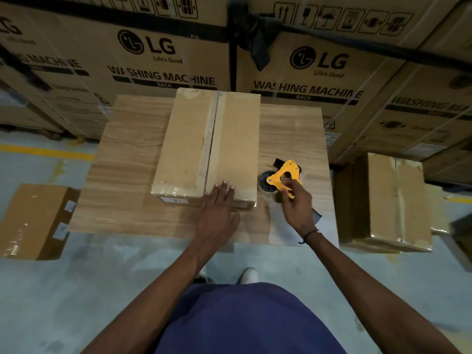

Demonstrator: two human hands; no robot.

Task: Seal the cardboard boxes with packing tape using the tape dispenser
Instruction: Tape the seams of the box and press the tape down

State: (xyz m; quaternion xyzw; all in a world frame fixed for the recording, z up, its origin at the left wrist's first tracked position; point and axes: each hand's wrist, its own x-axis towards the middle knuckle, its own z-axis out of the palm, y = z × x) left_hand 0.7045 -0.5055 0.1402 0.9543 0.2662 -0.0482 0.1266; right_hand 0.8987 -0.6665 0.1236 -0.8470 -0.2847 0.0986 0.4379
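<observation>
Box on table: cardboard box [204,146] lying lengthwise on the wooden table [127,175], flaps closed, strip of clear tape along the centre seam, glossy tape also over the near left corner.
Left hand: left hand [219,208] flat, fingers straight, pressing on the near end of the box top just right of the seam; palm hanging over the near edge.
Right hand: right hand [296,203] curled round the handle of the tape dispenser [282,176], gripping it.
Dispenser: yellow frame with dark roll, on or just over the table right of the box, close to its near right corner; contact with the table not clear.
Wrist: dark band [310,235] round the right wrist.
Floor, left: smaller cardboard box [33,221] with glossy tape, standing apart from the table.
Floor, right: taped carton [393,203] beside the table.
Behind: stacked large cartons [163,54] printed "LG Washing Machine", bound with dark straps.
Below: grey concrete floor [76,302], yellow line at far left, white shoe toe [246,275] near the table's near edge.
</observation>
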